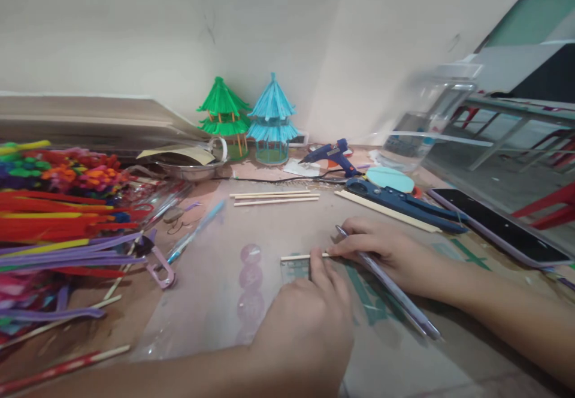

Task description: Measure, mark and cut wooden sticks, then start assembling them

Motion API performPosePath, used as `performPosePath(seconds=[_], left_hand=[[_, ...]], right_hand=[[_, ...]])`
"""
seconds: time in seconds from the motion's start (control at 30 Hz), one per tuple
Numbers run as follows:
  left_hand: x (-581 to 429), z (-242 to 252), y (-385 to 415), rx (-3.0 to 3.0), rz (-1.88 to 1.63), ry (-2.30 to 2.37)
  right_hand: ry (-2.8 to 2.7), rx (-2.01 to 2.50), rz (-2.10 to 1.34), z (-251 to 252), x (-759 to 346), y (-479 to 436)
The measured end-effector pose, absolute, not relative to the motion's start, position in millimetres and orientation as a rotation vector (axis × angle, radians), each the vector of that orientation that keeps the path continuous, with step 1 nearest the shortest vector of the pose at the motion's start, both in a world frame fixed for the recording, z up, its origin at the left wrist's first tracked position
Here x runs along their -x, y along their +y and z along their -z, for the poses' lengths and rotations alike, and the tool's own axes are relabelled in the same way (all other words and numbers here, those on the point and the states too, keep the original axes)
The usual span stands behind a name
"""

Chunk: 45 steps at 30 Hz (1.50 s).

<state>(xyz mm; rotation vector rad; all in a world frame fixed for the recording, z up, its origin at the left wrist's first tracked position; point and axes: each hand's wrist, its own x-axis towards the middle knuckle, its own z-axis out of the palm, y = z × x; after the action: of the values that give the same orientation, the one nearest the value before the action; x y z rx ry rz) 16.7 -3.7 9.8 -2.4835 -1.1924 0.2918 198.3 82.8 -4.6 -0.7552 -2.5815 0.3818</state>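
My left hand (308, 317) reaches in from the bottom with its fingertips pressing a short thin wooden stick (294, 258). The stick lies along the edge of a clear ruler (293, 272), most of which my left hand hides. My right hand (390, 254) has a purple-grey pen (395, 293) tucked in it, slanting down to the right. The right fingertips meet the stick's right end, close to my left fingers. Beyond my hands, several loose wooden sticks (276, 202) lie side by side on the clear sheet (197, 302).
Pipe cleaners (58, 218) crowd the left, beside a light-blue pen (195, 230). Green (223, 107) and blue (272, 119) tiered-roof models stand at the wall. A glue gun (330, 153), dark-blue cutter tool (399, 203), phone (498, 224) and clear water jug (422, 116) are to the right.
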Motion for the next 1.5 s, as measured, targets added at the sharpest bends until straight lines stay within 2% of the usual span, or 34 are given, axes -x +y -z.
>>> performPosePath(seconds=[0.13, 0.37, 0.57, 0.9, 1.5], left_hand=[[-14.4, -12.7, -1.8, 2.490, -0.300, -1.166], [-7.2, -6.5, -3.9, 2.471, -0.051, -1.165], [-5.5, -1.8, -1.0, 2.512, -0.108, -1.253], [-0.6, 8.9, 2.6, 2.518, -0.091, -1.283], [-6.7, 0.6, 2.1, 2.486, -0.160, -1.228]], right_hand=[[-2.468, 0.821, -0.531, -2.8, -198.7, 79.9], [-1.991, 1.083, -0.816, -16.0, -189.4, 65.8], [-1.923, 1.087, -0.960, -6.7, -183.4, 67.4], [-1.991, 1.175, -0.943, -5.0, -185.0, 69.7], [-2.158, 1.165, -0.690, -8.3, -184.0, 70.3]])
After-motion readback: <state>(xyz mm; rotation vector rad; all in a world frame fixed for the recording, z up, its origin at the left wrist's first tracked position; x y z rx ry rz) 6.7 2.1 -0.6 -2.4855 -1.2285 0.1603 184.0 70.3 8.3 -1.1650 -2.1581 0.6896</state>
